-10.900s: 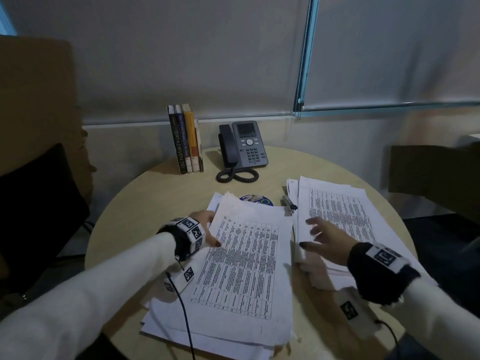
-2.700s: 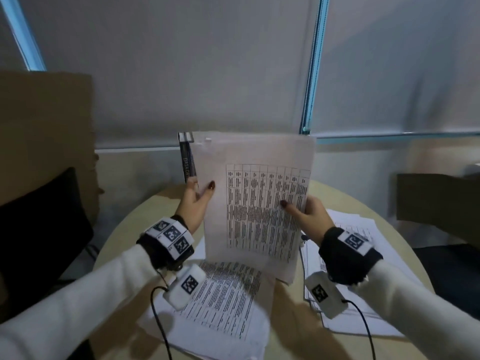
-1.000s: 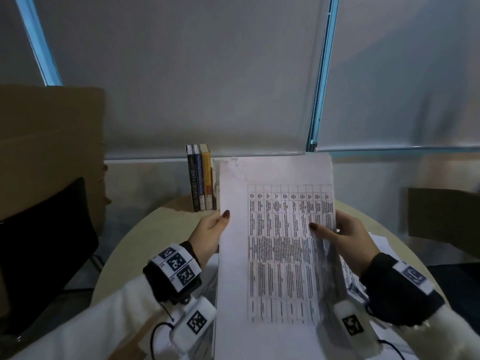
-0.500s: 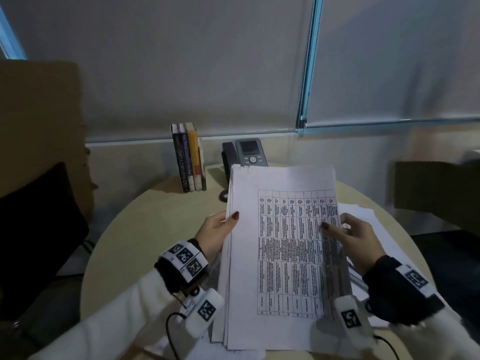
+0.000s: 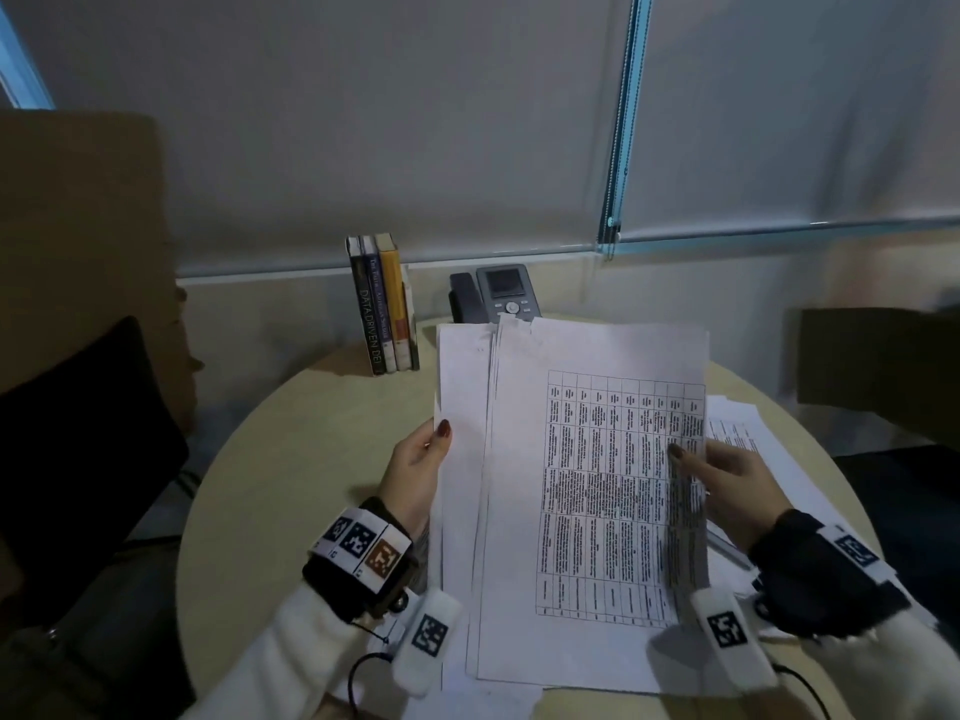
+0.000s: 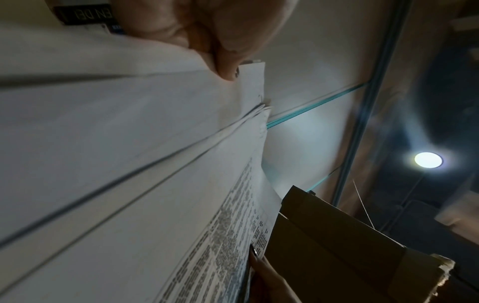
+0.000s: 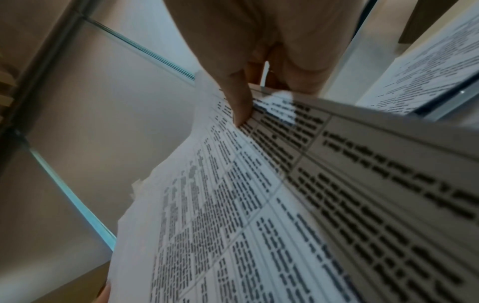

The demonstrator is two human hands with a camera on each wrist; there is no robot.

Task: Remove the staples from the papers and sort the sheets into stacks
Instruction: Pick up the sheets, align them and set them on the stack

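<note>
Both hands grip one sheaf of papers point(image 5: 582, 491) above the table point(image 5: 311, 459): left hand point(image 5: 415, 470) pinches its left edge, right hand point(image 5: 727, 485) its right edge

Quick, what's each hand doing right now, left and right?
Left hand: grips the left edge of the held sheaf of papers, thumb on top.
Right hand: pinches the sheaf's right edge.
</note>
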